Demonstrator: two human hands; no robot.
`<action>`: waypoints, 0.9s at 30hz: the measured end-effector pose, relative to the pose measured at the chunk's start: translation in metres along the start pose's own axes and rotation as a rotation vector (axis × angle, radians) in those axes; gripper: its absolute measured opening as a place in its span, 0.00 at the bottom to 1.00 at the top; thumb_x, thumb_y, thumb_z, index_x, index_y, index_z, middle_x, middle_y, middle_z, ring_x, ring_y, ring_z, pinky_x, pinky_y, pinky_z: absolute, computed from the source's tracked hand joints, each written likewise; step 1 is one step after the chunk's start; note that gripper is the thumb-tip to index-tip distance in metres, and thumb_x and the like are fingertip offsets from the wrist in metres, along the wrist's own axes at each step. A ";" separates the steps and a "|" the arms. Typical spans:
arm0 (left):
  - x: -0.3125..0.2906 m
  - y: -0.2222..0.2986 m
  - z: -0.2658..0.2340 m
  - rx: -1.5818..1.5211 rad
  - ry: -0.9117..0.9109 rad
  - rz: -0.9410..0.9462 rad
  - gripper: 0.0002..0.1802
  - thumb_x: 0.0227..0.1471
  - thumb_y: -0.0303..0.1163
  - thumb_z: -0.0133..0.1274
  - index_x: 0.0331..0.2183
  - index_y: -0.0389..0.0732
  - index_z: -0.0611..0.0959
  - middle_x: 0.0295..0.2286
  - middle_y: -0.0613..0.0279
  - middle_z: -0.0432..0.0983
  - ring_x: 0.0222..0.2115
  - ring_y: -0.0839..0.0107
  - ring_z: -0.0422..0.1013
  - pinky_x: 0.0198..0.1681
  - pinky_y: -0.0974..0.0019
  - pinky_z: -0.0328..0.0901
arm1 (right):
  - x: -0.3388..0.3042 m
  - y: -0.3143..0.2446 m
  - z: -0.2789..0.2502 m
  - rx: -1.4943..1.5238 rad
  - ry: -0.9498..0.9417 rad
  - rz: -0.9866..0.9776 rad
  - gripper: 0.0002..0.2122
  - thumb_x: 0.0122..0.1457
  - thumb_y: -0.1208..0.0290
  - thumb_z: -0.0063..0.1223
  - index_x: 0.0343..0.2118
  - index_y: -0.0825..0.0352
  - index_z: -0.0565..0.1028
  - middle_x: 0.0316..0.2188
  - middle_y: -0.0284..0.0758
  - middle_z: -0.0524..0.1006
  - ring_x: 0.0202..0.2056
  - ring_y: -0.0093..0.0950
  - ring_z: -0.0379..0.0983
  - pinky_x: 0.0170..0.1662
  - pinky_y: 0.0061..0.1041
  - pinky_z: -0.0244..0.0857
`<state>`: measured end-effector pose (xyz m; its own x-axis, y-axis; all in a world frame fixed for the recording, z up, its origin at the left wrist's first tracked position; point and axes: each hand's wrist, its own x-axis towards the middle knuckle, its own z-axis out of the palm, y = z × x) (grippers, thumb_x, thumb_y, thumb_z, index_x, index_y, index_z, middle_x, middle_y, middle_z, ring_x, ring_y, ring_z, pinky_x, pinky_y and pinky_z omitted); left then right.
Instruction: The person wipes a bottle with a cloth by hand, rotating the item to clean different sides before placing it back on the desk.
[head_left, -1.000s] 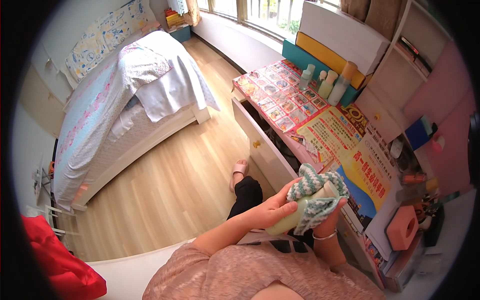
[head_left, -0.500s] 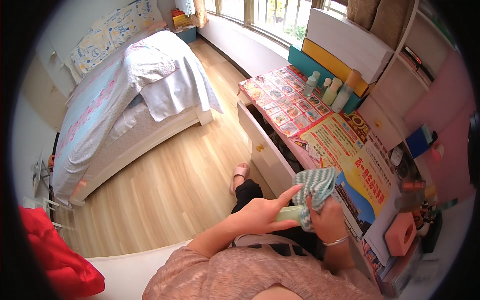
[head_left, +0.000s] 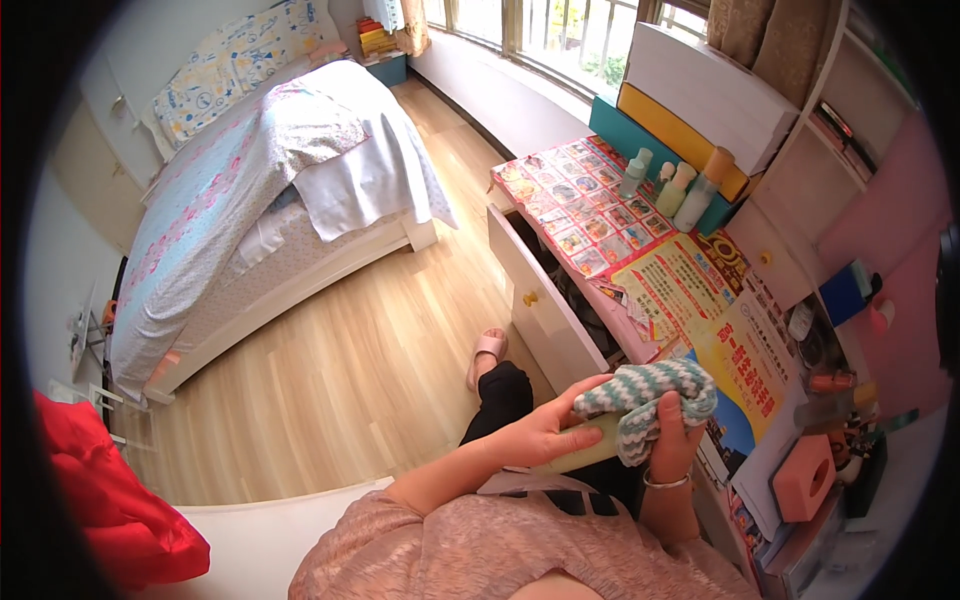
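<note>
Five o'clock, nearest: left hand point(head_left: 550, 428) closed round pale green bottle point(head_left: 582, 457); right hand point(head_left: 674, 438) grips striped cloth point(head_left: 648, 388) over its far end. Reads as wiping; next move calls for steady left hold while cloth turns. Beyond, two o'clock: other bottles point(head_left: 675, 192) on counter point(head_left: 624, 322).

Rough-knit green-and-white striped cloth point(head_left: 650, 384) against a smooth, pale-green plastic-looking bottle point(head_left: 588, 454).
Lower left, glossy red fabric point(head_left: 125, 515); left of centre, smooth wood-look floor point(head_left: 310, 425).
</note>
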<state>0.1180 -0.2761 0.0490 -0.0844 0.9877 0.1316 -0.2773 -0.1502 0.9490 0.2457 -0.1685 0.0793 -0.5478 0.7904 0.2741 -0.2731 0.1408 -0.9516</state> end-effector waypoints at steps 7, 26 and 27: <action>0.002 -0.002 0.010 -0.210 0.044 -0.150 0.32 0.52 0.40 0.41 0.52 0.38 0.47 0.44 0.54 0.60 0.42 0.70 0.62 0.43 0.70 0.58 | -0.004 0.003 0.034 0.140 0.236 0.050 0.23 0.55 0.50 0.35 0.39 0.69 0.64 0.35 0.33 0.68 0.36 0.23 0.65 0.41 0.21 0.59; 0.002 -0.015 0.009 0.246 0.191 0.215 0.32 0.50 0.38 0.43 0.50 0.35 0.48 0.38 0.51 0.66 0.38 0.62 0.65 0.40 0.67 0.59 | 0.010 0.015 0.025 0.363 0.151 0.149 0.23 0.48 0.55 0.42 0.39 0.71 0.62 0.29 0.37 0.71 0.30 0.27 0.69 0.35 0.23 0.64; 0.001 -0.014 0.011 0.333 0.241 0.265 0.32 0.50 0.38 0.42 0.50 0.34 0.48 0.38 0.49 0.66 0.37 0.59 0.65 0.39 0.66 0.59 | 0.007 0.015 0.032 0.350 0.173 0.071 0.23 0.48 0.55 0.43 0.39 0.71 0.63 0.28 0.37 0.71 0.30 0.27 0.69 0.34 0.23 0.64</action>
<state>0.1325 -0.2722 0.0396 -0.3405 0.8733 0.3485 0.1016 -0.3343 0.9370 0.2123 -0.1800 0.0716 -0.4416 0.8840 0.1534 -0.5090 -0.1060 -0.8542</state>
